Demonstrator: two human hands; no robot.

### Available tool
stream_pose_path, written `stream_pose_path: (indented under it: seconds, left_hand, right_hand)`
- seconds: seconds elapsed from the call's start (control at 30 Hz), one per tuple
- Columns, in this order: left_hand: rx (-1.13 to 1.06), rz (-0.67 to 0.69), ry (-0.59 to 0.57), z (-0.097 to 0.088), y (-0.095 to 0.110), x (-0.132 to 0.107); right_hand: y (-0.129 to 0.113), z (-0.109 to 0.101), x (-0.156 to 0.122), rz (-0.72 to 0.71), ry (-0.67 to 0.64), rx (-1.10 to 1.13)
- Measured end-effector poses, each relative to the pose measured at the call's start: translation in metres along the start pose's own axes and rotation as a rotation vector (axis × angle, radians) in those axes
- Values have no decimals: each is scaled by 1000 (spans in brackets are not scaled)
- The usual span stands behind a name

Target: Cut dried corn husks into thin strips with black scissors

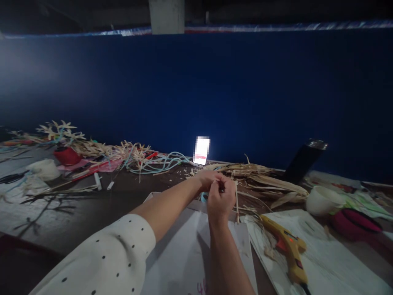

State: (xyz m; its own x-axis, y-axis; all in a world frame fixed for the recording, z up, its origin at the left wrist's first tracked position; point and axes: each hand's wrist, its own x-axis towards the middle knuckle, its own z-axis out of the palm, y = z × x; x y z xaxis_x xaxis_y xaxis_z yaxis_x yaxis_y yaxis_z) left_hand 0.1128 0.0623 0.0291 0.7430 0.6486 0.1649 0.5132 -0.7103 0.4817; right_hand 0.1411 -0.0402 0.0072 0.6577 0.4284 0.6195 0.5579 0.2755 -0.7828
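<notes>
Over the far end of a white sheet (175, 246) marked in red pen, my two hands meet. My left hand (206, 180) reaches across with its fingers closed, mostly hidden behind the other hand. My right hand (221, 200) is curled, thumb and fingertips pinched together against the left fingers. Whatever lies between the fingertips is too small or hidden to make out. Just left of the right hand, a bit of light blue material (204, 197) shows. A thin pale stick (237, 205) stands close by the right hand's outer side.
Dry husks (260, 176) lie behind the hands, near a lit phone (202, 150). A yellow glue gun (290, 250) rests at right, with a white cup (324, 200) and dark bottle (303, 162) beyond. Blue cords (166, 162) and a red spool (66, 155) are left.
</notes>
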Motion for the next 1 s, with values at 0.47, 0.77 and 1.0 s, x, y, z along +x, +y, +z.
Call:
stream_pose_path:
  seconds: [0.47, 0.77, 1.0]
  left_hand:
    - [802, 392, 113, -106, 19, -36]
    - [863, 508, 73, -112, 34, -48]
    - [851, 445, -4, -111, 32, -48]
  right_hand:
    - [7, 7, 5, 313, 37, 227]
    - [12, 6, 4, 788, -386, 743]
    - [1, 3, 5, 654, -372, 603]
